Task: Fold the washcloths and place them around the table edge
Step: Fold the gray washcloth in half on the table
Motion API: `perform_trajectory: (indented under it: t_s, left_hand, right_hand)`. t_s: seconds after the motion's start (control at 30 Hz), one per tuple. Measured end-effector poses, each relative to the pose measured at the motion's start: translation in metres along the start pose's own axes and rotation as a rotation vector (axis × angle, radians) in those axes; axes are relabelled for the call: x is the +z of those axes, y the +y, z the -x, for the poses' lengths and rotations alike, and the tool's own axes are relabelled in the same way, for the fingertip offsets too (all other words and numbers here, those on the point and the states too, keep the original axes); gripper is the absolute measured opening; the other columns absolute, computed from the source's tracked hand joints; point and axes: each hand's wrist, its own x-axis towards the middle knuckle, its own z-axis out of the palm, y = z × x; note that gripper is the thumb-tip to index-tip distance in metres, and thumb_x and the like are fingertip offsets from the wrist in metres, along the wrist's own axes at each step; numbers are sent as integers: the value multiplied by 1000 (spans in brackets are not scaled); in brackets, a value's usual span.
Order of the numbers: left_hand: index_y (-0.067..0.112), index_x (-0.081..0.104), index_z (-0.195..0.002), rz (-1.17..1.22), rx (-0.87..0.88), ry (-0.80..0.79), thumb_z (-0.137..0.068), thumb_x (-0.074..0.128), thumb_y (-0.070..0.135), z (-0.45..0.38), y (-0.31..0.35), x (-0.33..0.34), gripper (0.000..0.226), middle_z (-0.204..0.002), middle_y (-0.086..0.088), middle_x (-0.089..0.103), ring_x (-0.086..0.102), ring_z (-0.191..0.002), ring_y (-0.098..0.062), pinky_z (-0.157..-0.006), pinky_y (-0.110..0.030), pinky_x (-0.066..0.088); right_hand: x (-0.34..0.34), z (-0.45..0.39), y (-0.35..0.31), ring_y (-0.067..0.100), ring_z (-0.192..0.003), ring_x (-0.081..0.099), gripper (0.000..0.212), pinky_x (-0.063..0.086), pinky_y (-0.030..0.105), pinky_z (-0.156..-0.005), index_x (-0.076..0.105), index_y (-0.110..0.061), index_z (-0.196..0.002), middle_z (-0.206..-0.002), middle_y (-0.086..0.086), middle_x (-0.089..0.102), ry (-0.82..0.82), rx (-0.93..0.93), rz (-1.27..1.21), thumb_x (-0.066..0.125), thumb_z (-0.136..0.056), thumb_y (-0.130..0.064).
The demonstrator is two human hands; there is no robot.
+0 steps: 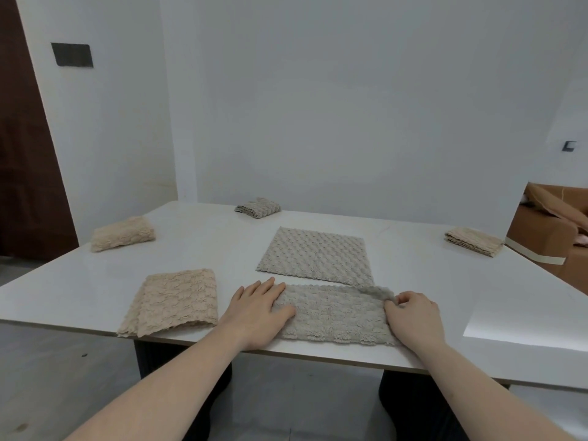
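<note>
Desk (413, 281): a big white top that fills the middle of my view, its near edge running under my forearms, white walls behind it.
Cardboard box (547, 237): off the far right corner of the desk, brown, flaps open; I can't make out what lies inside.
Flat grey washcloth (315, 256): spread open and unfolded at the middle of the desk, just beyond the one I am working on.
Grey washcloth under my hands (334, 316): at the near edge, a long strip lying left to right, looks folded once in half though the layers are hard to tell apart.
Beige washcloth, near left (175, 302): half folded, lying at the near edge just left of my left hand, one corner hanging slightly over the edge.
Beige folded washcloth, far left (122, 233): a small bundle near the left edge.
Beige folded washcloth, right (474, 240): a small bundle at the right edge, close to the box.
Grey folded washcloth, far (257, 207): a small bundle at the far edge.
My left hand (257, 310): fingers straight and flat, pressing down the left end of the grey strip.
My right hand (413, 313): fingers curled, pinching the upper right corner of the strip, which lifts a little off the desk.
</note>
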Motion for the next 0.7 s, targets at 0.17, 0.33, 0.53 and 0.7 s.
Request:
perform_trajectory:
  t_s: [0.17,0.33,0.53,0.7]
  left_hand:
    - [39,18,-160,-3,5,3,-96,26,64,-1,-1,0,69,-169,14,7,4,-156,-13,-127,-42,1]
    - [38,11,-161,-50,23,-25,-93,26,63,1,1,-2,74,-170,12,2,1,-156,-16,-126,-44,-1]
    - [42,24,-157,39,49,56,-89,37,63,4,-1,-4,72,-169,13,6,6,-155,-15,-126,-43,4]
    - [45,24,-156,-7,87,27,-89,29,62,3,-3,0,69,-168,14,15,9,-154,-16,-125,-41,6]
  right_hand:
    - [-1,-4,0,33,-116,47,21,40,39,-99,64,-19,-92,-106,2,58,-71,-17,94,49,-91,-34]
    - [-4,-16,-2,35,-112,51,20,40,39,-98,54,-18,-86,-112,11,62,-177,28,182,42,-91,-33]
    - [-24,-8,-21,29,-93,59,18,45,33,-77,60,-15,-88,-97,9,66,-170,61,66,48,-95,-28]
    - [-46,-2,-41,15,-78,57,12,42,30,-67,61,-16,-89,-89,3,66,-114,35,-60,58,-93,-27]
